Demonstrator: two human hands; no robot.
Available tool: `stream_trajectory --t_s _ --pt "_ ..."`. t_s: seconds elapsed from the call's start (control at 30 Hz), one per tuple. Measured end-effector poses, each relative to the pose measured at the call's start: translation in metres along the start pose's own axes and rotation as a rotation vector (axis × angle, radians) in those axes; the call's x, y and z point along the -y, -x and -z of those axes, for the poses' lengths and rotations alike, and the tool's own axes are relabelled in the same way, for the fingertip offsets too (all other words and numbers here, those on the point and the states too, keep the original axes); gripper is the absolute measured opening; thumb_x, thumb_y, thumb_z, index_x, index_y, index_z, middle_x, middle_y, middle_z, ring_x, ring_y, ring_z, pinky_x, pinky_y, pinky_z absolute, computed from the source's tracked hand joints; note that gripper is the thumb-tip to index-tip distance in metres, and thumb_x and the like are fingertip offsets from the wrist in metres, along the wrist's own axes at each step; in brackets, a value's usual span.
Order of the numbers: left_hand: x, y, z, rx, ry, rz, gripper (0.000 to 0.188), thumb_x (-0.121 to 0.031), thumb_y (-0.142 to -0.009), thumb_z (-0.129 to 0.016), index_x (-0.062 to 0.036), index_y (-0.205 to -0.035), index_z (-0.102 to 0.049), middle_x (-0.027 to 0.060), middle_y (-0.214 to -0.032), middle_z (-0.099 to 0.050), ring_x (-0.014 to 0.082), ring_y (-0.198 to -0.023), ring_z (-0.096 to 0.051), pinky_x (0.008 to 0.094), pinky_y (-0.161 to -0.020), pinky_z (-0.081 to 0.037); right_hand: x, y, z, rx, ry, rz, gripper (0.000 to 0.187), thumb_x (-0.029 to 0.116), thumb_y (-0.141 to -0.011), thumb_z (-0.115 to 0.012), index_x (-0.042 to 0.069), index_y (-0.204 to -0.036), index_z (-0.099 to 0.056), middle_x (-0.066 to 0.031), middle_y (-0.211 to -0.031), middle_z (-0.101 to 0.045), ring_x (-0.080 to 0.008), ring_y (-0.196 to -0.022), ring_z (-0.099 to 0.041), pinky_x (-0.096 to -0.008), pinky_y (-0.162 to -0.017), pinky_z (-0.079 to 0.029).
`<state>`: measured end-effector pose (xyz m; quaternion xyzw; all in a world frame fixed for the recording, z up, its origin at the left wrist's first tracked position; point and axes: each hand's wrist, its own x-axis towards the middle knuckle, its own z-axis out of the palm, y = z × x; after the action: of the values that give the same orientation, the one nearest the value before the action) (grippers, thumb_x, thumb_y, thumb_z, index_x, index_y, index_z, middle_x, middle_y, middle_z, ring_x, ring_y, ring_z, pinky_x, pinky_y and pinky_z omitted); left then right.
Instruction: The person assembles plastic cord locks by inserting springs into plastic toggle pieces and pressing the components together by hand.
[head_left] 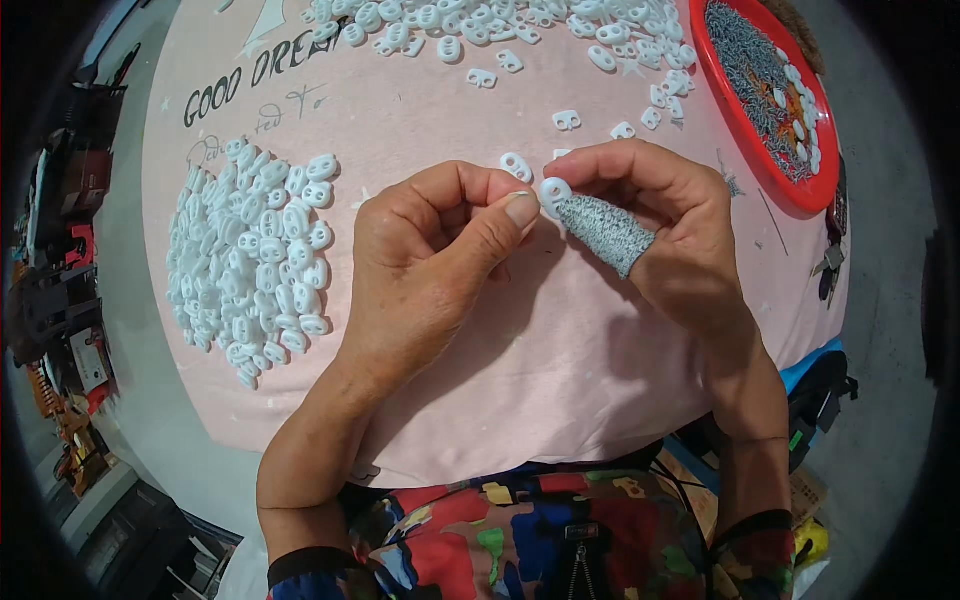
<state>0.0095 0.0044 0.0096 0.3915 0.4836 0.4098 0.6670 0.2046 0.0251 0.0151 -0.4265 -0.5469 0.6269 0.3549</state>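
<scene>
A small white oval plastic piece with holes (553,192) is pinched in my right hand (680,230), between the index finger and a thumb covered by a grey knitted finger sleeve. Close beside it, my left hand (430,250) has its thumb and index fingertips pressed together; whatever they hold is too small or hidden to make out. Just beyond the left fingertips shows another white piece (515,166). Both hands are above the middle of the pink cloth (560,400).
A heap of white pieces (255,260) lies at the left, and a second heap (480,18) spreads along the far edge. At the far right, a red tray (712,100) holds many small grey metal parts and some white pieces. Keys (829,262) lie near the right edge.
</scene>
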Motion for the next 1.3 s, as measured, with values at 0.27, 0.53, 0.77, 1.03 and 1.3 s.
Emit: stream_trajectory --t_s 0.27,0.53,0.77,1.03,1.3 --pt "-0.0031 0.0012 -0.0022 -0.001 0.125 0.059 0.016 -0.011 -0.091 -0.065 0.0021 -0.099 -0.066 0.0055 -0.084 -0.068 0.0041 -0.065 -0.057 0.0158 -0.056 -0.045 -0.0029 -0.0004 -0.0016 -0.019 0.074 0.051 0.024 -0.001 -0.085 -0.064 -0.004 -0.108 -0.063 -0.0072 -0.097 -0.067 -0.0128 -0.09 -0.065 -0.0249 -0.085 -0.053" --pt "-0.0017 -0.0032 0.0009 0.046 0.273 0.107 0.019 -0.011 -0.092 -0.064 0.0033 -0.104 -0.064 0.0093 -0.088 -0.07 0.0057 -0.063 -0.061 0.0159 -0.053 -0.046 0.0015 0.0001 -0.005 -0.042 -0.051 0.055 0.022 -0.002 -0.086 -0.061 -0.004 -0.108 -0.062 -0.0076 -0.096 -0.067 -0.0134 -0.088 -0.066 -0.0252 -0.083 -0.054" --pt "-0.0002 -0.0049 0.0051 0.061 0.2 0.111 0.019 -0.012 -0.093 -0.063 0.0023 -0.104 -0.061 0.0095 -0.087 -0.07 0.0059 -0.061 -0.062 0.0148 -0.046 -0.042 -0.0061 -0.0006 -0.0058 -0.058 -0.071 0.107 0.024 -0.004 -0.086 -0.06 -0.005 -0.111 -0.062 -0.0087 -0.098 -0.067 -0.0137 -0.09 -0.066 -0.0256 -0.083 -0.055" --pt "-0.0008 -0.0015 0.002 0.036 0.189 0.115 0.018 -0.015 -0.093 -0.063 0.0011 -0.102 -0.063 0.0075 -0.085 -0.07 0.0049 -0.06 -0.06 0.015 -0.047 -0.041 -0.0041 0.0004 -0.006 -0.031 -0.105 0.069 0.025 -0.001 -0.087 -0.06 -0.007 -0.112 -0.061 -0.0104 -0.101 -0.066 -0.0146 -0.092 -0.066 -0.0272 -0.086 -0.055" --pt "-0.0008 -0.0024 -0.0002 0.0 0.125 0.111 0.016 -0.018 -0.093 -0.064 -0.0028 -0.097 -0.064 0.0036 -0.08 -0.068 0.0022 -0.055 -0.056 0.0129 -0.043 -0.036 -0.0065 0.0006 -0.0052 -0.016 -0.08 0.071 0.025 0.0 -0.087 -0.064 -0.006 -0.111 -0.062 -0.0099 -0.1 -0.067 -0.0142 -0.091 -0.066 -0.0265 -0.085 -0.055"
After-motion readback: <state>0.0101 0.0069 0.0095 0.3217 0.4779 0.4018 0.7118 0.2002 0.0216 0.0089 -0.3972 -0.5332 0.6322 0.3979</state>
